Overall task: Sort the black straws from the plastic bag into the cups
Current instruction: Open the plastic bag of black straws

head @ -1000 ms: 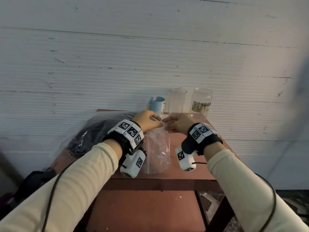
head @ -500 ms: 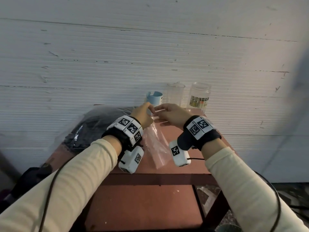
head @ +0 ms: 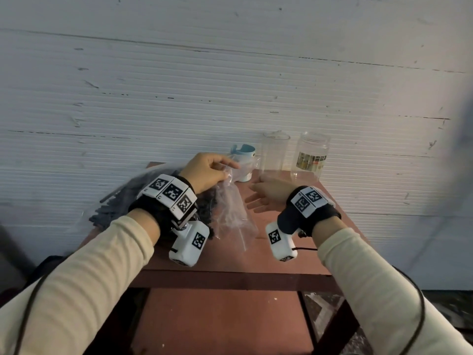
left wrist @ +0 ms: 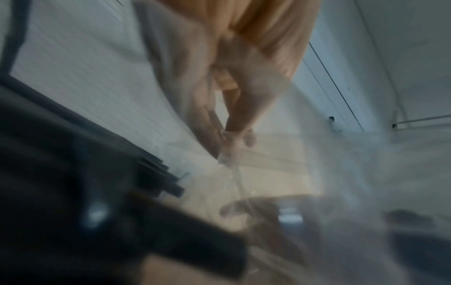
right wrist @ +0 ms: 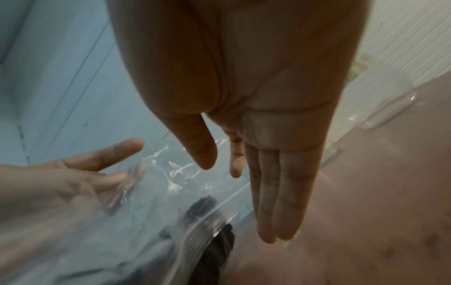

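Note:
My left hand [head: 217, 172] pinches the top of a small clear plastic bag [head: 231, 213], which hangs down to the red table [head: 268, 252]. The blurred left wrist view shows the fingertips [left wrist: 228, 138] closed on the film. My right hand [head: 258, 198] hovers just right of the bag with its fingers straight [right wrist: 275, 192], holding nothing. A big clear bag full of black straws [head: 120, 203] lies at the table's left behind my left wrist; straw ends [right wrist: 201, 207] show through plastic. A blue cup [head: 244, 155], a clear cup [head: 274, 155] and a labelled clear jar [head: 311, 157] stand along the wall.
A white ribbed wall [head: 230, 85] rises directly behind the table. The table's front edge [head: 230, 279] lies below my wrists, with a lower red shelf [head: 217, 321] under it. Bare tabletop lies in front of the jar, right of my right hand.
My right hand has let go of the small bag's top, opened and drawn away to the right. My left hand keeps the bag alone and has carried it slightly left.

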A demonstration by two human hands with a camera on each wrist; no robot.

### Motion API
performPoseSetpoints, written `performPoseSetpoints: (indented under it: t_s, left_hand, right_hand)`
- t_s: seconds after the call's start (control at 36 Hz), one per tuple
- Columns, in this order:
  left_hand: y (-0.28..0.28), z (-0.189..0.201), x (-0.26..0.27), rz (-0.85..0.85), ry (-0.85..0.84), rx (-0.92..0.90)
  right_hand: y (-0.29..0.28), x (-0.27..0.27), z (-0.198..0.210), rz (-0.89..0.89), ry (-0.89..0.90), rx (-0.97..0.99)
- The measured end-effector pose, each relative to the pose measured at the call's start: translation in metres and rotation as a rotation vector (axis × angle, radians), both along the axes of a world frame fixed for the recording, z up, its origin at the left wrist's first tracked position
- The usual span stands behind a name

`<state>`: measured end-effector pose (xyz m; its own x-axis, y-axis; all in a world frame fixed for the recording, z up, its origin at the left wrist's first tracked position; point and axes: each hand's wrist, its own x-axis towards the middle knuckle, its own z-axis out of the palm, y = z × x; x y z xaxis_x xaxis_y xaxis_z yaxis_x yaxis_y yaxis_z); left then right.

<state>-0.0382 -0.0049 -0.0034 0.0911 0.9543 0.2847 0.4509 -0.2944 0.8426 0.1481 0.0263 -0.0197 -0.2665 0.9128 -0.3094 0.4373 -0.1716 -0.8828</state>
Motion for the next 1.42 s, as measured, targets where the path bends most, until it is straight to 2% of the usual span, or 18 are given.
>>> performPoseSetpoints:
  t_s: [0.31, 0.44, 0.61, 0.75, 0.92, 1.0, 1.17, 1.25, 1.33, 1.42]
  left_hand:
    - [-0.011, 0.013, -0.008, -0.004, -0.123, 0.065]
    - [-0.013, 0.014, -0.01, -0.021, -0.184, 0.068]
    - [-0.013, 0.008, -0.01, -0.03, -0.219, 0.021]
    - [-0.014, 0.001, -0.008, -0.034, -0.217, -0.02]
    - [-0.016, -0.004, 0.005, -0.024, -0.081, -0.047]
    - [-0.017, -0.009, 0.012, -0.004, 0.055, -0.065]
    - [-0.018, -0.018, 0.027, 0.01, 0.37, -0.129]
    - [-0.018, -0.016, 0.031, -0.054, 0.517, -0.227]
    - [-0.019, -0.005, 0.035, -0.037, 0.519, -0.18]
    - [-0.018, 0.005, 0.042, 0.058, 0.409, -0.031]
  right_hand:
    - [0.001, -0.041, 0.001, 0.011, 0.218, -0.075]
    - [0.014, -0.049, -0.007, 0.006, 0.241, -0.061]
    - [-0.003, -0.035, 0.004, -0.002, 0.182, 0.009]
    - [-0.004, -0.002, 0.004, -0.02, 0.117, 0.189]
    - [-0.013, 0.037, 0.005, -0.22, 0.019, 0.528]
    - [-0.019, 0.05, 0.007, -0.268, 0.092, 0.59]
    - [-0.037, 0.063, 0.012, -0.137, 0.109, 0.667]
    - [-0.045, 0.064, 0.013, -0.09, 0.086, 0.711]
    - [-0.052, 0.061, 0.015, -0.086, 0.096, 0.764]
    - [-0.053, 0.057, 0.017, -0.095, 0.161, 0.789]
